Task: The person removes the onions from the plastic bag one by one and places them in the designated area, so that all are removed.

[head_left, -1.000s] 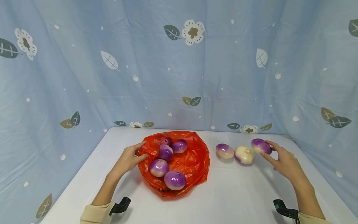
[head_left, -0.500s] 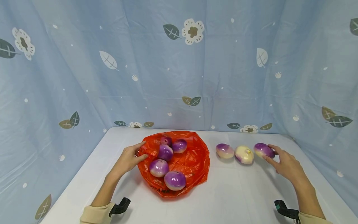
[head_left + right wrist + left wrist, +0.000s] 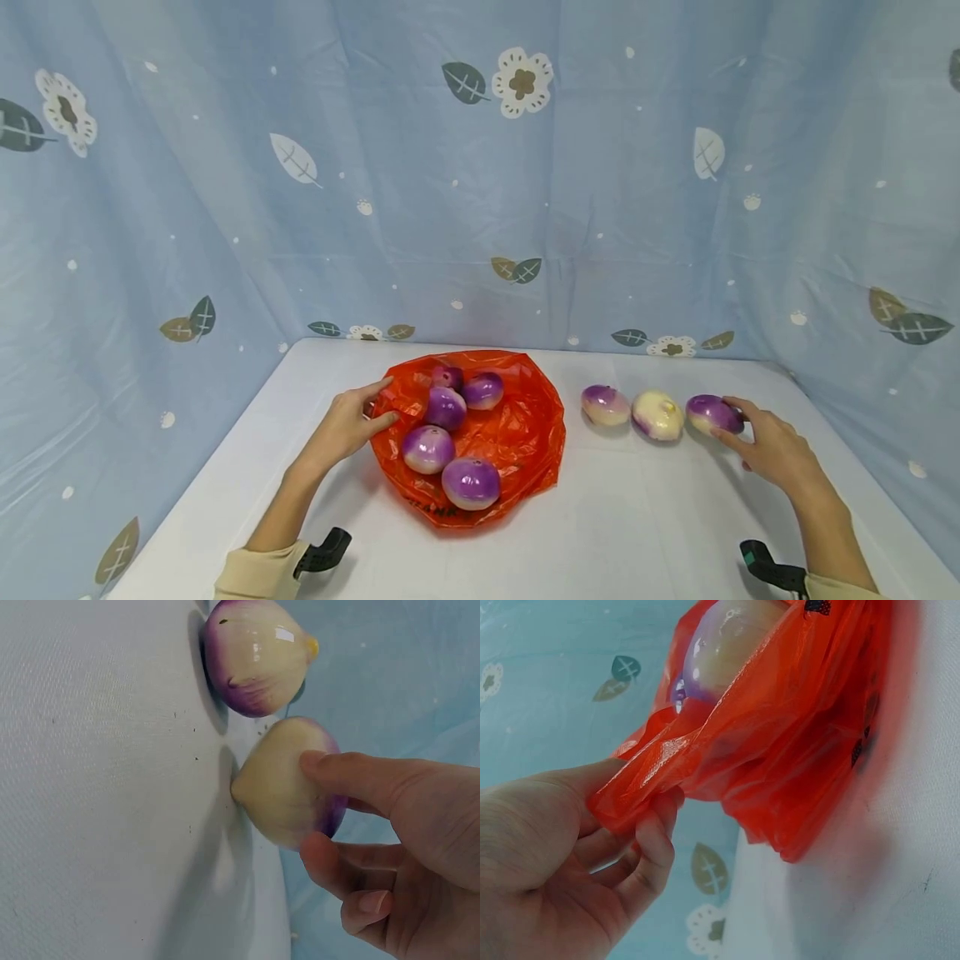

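Right hand (image 3: 776, 448): we see thumb and fingers pinching a purple-and-white onion (image 3: 711, 414) at the right of the table (image 3: 615, 517); whether its tip touches the surface, we cannot tell. Left hand (image 3: 347, 429) pinches the left rim of a red bag (image 3: 525, 425); we count five onions (image 3: 471, 484) inside. Two loose onions (image 3: 657, 416) lie between bag and held onion. Blue curtain (image 3: 390, 167) behind.

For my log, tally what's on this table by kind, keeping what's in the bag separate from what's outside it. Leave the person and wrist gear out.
Red plastic bag: 1
Onions inside the bag: 5 visible
Onions outside the bag: 3, one held by the right hand
Total: 9
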The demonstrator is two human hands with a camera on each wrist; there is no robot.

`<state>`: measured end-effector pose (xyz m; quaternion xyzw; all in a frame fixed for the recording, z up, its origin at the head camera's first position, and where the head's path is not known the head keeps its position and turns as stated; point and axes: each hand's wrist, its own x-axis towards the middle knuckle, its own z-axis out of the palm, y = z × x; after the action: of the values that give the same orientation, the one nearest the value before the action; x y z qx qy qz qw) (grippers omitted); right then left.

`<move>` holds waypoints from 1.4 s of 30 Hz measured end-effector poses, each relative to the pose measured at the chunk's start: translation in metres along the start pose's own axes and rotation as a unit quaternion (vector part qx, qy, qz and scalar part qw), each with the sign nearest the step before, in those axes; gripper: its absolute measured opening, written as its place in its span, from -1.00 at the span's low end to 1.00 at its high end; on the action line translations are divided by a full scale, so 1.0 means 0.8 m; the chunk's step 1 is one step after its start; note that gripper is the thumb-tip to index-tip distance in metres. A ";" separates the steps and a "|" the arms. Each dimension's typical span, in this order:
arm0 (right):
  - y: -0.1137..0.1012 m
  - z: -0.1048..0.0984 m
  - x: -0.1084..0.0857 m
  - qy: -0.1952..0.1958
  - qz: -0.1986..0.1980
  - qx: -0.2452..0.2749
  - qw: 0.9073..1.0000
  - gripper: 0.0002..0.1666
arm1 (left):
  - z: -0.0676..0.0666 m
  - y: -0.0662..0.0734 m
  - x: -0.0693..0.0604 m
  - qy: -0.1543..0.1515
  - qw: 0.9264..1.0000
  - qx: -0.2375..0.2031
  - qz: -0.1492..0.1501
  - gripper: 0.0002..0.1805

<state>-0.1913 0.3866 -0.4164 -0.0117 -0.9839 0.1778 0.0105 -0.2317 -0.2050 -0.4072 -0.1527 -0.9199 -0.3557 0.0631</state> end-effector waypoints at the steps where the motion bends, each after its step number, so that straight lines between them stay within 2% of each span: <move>1: 0.001 0.000 0.000 -0.001 0.000 0.000 1.000 -0.08 | 0.000 0.000 0.000 0.000 1.000 -0.002 0.000 -0.37; 14: 0.004 0.004 0.004 -0.004 0.010 -0.006 1.000 -0.06 | 0.000 0.001 0.000 0.000 1.000 0.000 0.000 -0.36; 32: 0.004 0.001 0.001 -0.005 0.002 -0.002 1.000 -0.06 | -0.001 0.002 -0.001 -0.002 1.000 -0.002 -0.001 -0.36; 42: 0.001 -0.001 0.002 -0.012 0.013 -0.005 1.000 -0.02 | -0.001 0.001 -0.001 -0.002 1.000 0.000 -0.005 -0.36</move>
<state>-0.1928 0.3877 -0.4160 -0.0229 -0.9846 0.1734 -0.0034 -0.2309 -0.2051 -0.4059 -0.1485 -0.9208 -0.3557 0.0598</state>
